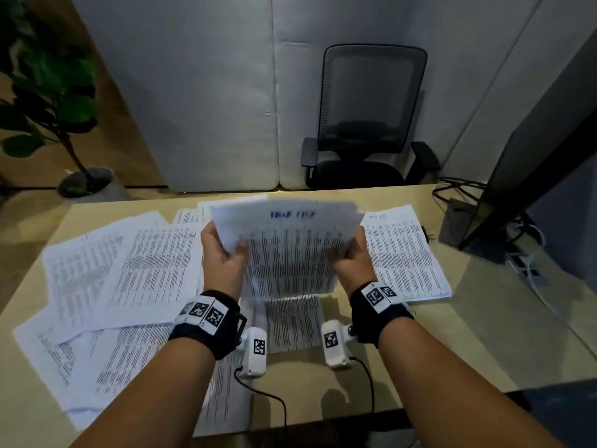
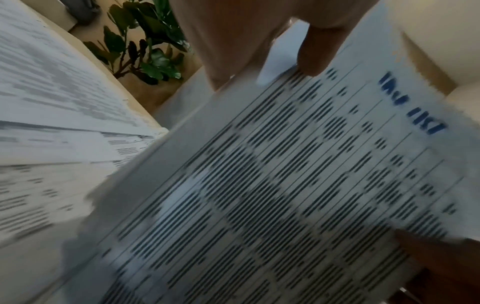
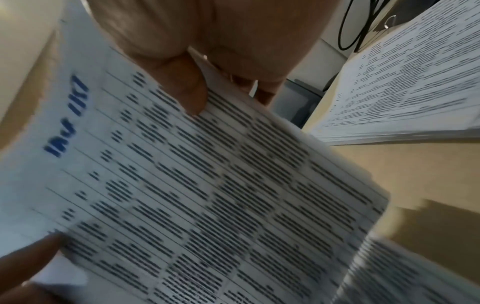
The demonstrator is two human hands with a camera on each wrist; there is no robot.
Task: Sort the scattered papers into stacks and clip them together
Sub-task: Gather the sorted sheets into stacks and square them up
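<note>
A sheaf of printed papers [image 1: 287, 240] with a blue handwritten heading stands nearly upright over the desk's middle, its lower edge near the desk. My left hand [image 1: 223, 250] grips its left edge, thumb [image 2: 315, 55] on the front. My right hand [image 1: 350, 257] grips the right edge, thumb [image 3: 187, 86] on the printed face. The same sheaf [image 2: 272, 185] fills the left wrist view, and the sheaf [image 3: 207, 185] fills the right wrist view. Loose sheets [image 1: 122, 279] lie fanned across the desk's left half. A squared stack [image 1: 405, 253] lies flat at the right.
The wooden desk [image 1: 484, 334] has bare surface at front right. A black office chair [image 1: 368, 124] stands behind it. A potted plant [image 1: 48, 92] is at the back left. A dark monitor stand [image 1: 517, 189] and cables [image 1: 529, 276] sit at the right edge.
</note>
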